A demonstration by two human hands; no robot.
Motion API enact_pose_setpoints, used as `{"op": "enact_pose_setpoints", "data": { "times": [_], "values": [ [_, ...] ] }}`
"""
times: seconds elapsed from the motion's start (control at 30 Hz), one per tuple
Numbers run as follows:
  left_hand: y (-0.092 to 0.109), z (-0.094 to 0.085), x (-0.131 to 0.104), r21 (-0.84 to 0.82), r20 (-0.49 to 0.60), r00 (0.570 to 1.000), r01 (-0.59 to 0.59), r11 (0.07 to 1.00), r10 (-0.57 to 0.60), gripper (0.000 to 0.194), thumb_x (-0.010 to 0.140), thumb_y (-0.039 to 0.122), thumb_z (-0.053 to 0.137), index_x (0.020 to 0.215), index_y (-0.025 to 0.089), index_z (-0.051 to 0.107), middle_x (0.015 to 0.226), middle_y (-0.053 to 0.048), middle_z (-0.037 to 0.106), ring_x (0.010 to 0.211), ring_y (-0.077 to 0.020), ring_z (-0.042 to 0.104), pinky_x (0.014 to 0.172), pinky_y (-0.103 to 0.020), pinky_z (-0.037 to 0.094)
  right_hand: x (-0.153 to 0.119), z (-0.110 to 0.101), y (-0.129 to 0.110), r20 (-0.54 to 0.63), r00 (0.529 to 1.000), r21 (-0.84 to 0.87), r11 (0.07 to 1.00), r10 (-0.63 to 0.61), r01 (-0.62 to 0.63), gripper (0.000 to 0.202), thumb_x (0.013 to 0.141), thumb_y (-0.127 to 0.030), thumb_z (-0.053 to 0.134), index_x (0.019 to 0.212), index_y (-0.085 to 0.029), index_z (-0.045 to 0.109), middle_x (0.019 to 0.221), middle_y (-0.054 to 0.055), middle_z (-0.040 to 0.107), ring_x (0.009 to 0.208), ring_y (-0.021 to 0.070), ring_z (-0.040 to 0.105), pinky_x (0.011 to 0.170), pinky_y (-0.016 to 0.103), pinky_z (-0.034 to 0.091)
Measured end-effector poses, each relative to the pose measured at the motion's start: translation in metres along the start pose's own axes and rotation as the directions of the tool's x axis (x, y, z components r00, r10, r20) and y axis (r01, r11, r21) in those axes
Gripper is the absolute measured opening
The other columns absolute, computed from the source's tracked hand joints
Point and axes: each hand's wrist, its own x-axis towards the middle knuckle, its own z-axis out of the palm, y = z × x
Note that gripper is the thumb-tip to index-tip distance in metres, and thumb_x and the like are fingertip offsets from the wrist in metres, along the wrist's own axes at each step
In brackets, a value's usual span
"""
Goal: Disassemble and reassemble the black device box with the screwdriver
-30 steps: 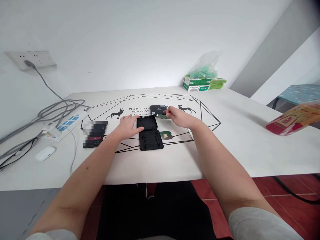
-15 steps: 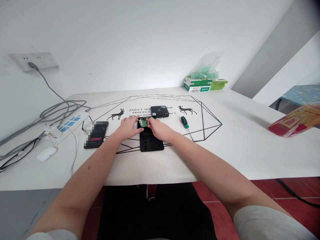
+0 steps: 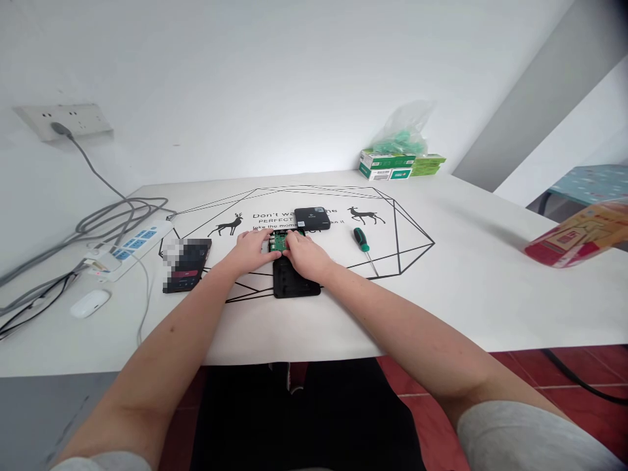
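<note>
A green circuit board (image 3: pixel 278 243) lies at the upper end of a black open case (image 3: pixel 293 281) on the white table. My left hand (image 3: pixel 251 252) grips the board's left side, thumb at its lower edge and fingers at its top. From the right, my right hand (image 3: pixel 304 254) pinches the board's right side with bent fingers, hiding part of the board and case. Just behind the hands sits a flat black box (image 3: pixel 313 218) with small labels. A green and black screwdriver (image 3: pixel 362 240) rests to the right, its shaft pointing toward the front.
At the left are a phone (image 3: pixel 189 265), a white oval case (image 3: pixel 90 303) and a power strip (image 3: pixel 140 242) with coiled grey cables (image 3: pixel 108 212). Green and white boxes (image 3: pixel 387 164) stand at the back wall. A red and yellow package (image 3: pixel 564 239) is at the right.
My right hand has shifted slightly left and down, its fingers now closer to the middle of the board. More of the board's lower part shows between my hands.
</note>
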Motion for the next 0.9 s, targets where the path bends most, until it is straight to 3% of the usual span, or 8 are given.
{"op": "enact_pose_setpoints", "data": {
  "times": [0.17,0.33,0.4,0.47,0.53,0.6,0.73,0.9],
  "values": [
    [0.002,-0.002,0.0,0.005,-0.006,1.0,-0.003,1.0,0.003,0.067,0.097,0.053,0.062,0.155,0.02,0.058,0.15,-0.015,0.073,0.144,-0.0347,0.065,0.128,-0.053,0.037,-0.003,-0.018,0.01,-0.014,0.98,-0.044,0.979,0.201,-0.201,0.037,0.108,-0.047,0.063,0.132,-0.019,0.059,0.147,0.023,0.066,0.135,0.0377,0.066,0.102,0.045,0.057],
    [0.004,-0.001,0.0,0.056,-0.016,1.0,-0.006,0.998,0.007,0.049,0.101,0.048,0.056,0.142,0.026,0.07,0.147,-0.01,0.075,0.145,-0.037,0.062,0.13,-0.056,0.035,-0.003,-0.041,0.02,0.113,0.94,-0.078,0.946,0.323,-0.315,0.035,0.108,-0.047,0.06,0.127,-0.017,0.064,0.133,0.021,0.076,0.122,0.0354,0.074,0.089,0.04,0.056],
    [0.003,-0.001,-0.002,0.08,-0.023,1.0,-0.011,0.997,0.012,0.045,0.102,0.048,0.055,0.137,0.026,0.073,0.144,-0.011,0.075,0.145,-0.0375,0.061,0.13,-0.057,0.035,-0.006,-0.052,0.027,0.164,0.935,-0.083,0.949,0.315,-0.305,0.035,0.106,-0.048,0.062,0.122,-0.018,0.067,0.122,0.019,0.08,0.114,0.0343,0.077,0.082,0.039,0.054],
    [0.003,-0.003,-0.004,0.082,-0.025,0.999,-0.032,0.996,0.034,0.045,0.102,0.052,0.057,0.134,0.026,0.075,0.146,-0.011,0.074,0.149,-0.038,0.057,0.13,-0.058,0.034,-0.011,-0.063,0.035,0.288,0.931,-0.087,0.974,0.223,-0.207,0.037,0.098,-0.048,0.074,0.121,-0.019,0.068,0.123,0.017,0.08,0.111,0.0327,0.077,0.081,0.037,0.053],
    [0.004,-0.007,-0.007,0.044,0.01,0.997,-0.083,0.996,0.083,0.05,0.098,0.061,0.066,0.134,0.027,0.075,0.156,-0.011,0.067,0.158,-0.0395,0.047,0.132,-0.059,0.032,-0.016,-0.073,0.045,0.426,0.888,-0.101,0.985,0.173,-0.143,0.052,0.081,-0.043,0.091,0.122,-0.021,0.068,0.129,0.013,0.079,0.115,0.0328,0.077,0.082,0.035,0.053],
    [0.007,-0.012,-0.011,-0.017,0.094,0.986,-0.14,0.99,0.141,0.06,0.088,0.07,0.078,0.132,0.029,0.075,0.168,-0.009,0.058,0.166,-0.0416,0.033,0.135,-0.06,0.027,-0.019,-0.079,0.053,0.503,0.841,-0.114,0.98,0.199,-0.164,0.058,0.072,-0.039,0.097,0.12,-0.024,0.069,0.126,0.009,0.081,0.113,0.0326,0.077,0.079,0.035,0.053],
    [0.017,-0.019,-0.017,-0.049,0.211,0.963,-0.159,0.986,0.166,0.066,0.072,0.072,0.093,0.118,0.028,0.074,0.174,-0.009,0.05,0.17,-0.0449,0.02,0.137,-0.064,0.022,-0.019,-0.083,0.056,0.547,0.806,-0.114,0.974,0.226,-0.196,0.043,0.072,-0.038,0.096,0.104,-0.023,0.07,0.115,0.007,0.082,0.107,0.032,0.078,0.076,0.035,0.051],
    [0.021,-0.021,-0.018,-0.038,0.231,0.959,-0.159,0.987,0.164,0.08,0.069,0.072,0.094,0.134,0.031,0.069,0.175,-0.01,0.048,0.17,-0.0435,0.021,0.137,-0.064,0.022,-0.019,-0.087,0.048,0.542,0.789,-0.172,0.957,0.29,-0.233,0.04,0.072,-0.045,0.096,0.092,-0.023,0.069,0.109,0.007,0.081,0.102,0.0322,0.077,0.075,0.036,0.051]
  ]
}}
